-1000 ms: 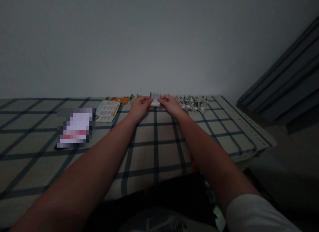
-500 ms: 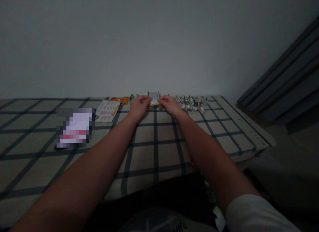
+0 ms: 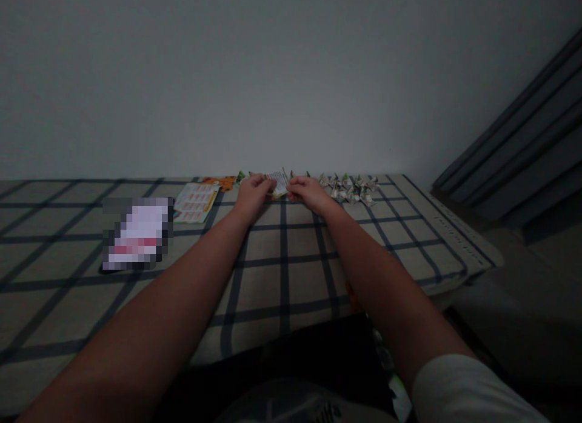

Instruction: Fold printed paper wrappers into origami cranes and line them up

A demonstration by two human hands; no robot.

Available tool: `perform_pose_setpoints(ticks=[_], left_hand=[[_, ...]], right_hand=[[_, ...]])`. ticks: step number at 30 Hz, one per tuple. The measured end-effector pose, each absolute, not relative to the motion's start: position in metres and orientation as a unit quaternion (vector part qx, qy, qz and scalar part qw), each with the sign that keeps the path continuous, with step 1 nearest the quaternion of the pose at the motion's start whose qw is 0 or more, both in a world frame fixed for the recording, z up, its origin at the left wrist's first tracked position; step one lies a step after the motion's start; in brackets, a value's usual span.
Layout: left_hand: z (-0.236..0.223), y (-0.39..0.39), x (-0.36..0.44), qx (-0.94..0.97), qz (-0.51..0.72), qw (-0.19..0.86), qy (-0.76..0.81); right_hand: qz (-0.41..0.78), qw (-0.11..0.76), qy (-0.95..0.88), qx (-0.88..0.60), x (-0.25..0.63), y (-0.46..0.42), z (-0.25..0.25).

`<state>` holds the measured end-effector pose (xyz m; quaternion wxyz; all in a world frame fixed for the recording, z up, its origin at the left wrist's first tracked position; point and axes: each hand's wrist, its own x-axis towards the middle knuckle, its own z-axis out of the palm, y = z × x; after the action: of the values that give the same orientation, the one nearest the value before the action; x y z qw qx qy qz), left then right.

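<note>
A small piece of printed paper [image 3: 278, 183] is held up near the far edge of the checked cloth, tilted to one side. My left hand [image 3: 255, 193] pinches its left side between thumb and fingers. At its right edge, my right hand [image 3: 309, 191] has thumb and fingertips pressed together on the paper. Several small folded printed-paper pieces [image 3: 350, 189] lie in a cluster just right of my right hand. A few more folded bits show partly behind my hands.
A printed sheet [image 3: 196, 203] with rows of pink boxes lies left of my hands, with an orange piece [image 3: 226, 183] behind it. Nearer on the left is a blurred phone-like object [image 3: 139, 234]. A wall stands behind the cloth; a grey curtain [image 3: 522, 132] hangs at right.
The printed paper has turned from nearly upright and square to a slanted position between my hands. Both hands stay in about the same place.
</note>
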<state>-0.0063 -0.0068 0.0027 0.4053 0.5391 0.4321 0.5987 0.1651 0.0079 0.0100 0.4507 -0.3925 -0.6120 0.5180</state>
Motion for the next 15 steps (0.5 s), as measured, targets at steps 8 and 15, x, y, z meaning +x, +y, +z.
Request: perform_pose_setpoints(ticks=[8,15], left_hand=[[0.0021,-0.0065,-0.0082,0.555,0.601,0.386,0.427],[-0.0002,-0.0037,-0.0050,0.512,0.590,0.464,0.417]], right_hand=[[0.443,0.444,-0.655,-0.422,0.1678,0.0070,0.0109],[0.424,0.496,-0.621,-0.435,0.1688,0.0133,0.0080]])
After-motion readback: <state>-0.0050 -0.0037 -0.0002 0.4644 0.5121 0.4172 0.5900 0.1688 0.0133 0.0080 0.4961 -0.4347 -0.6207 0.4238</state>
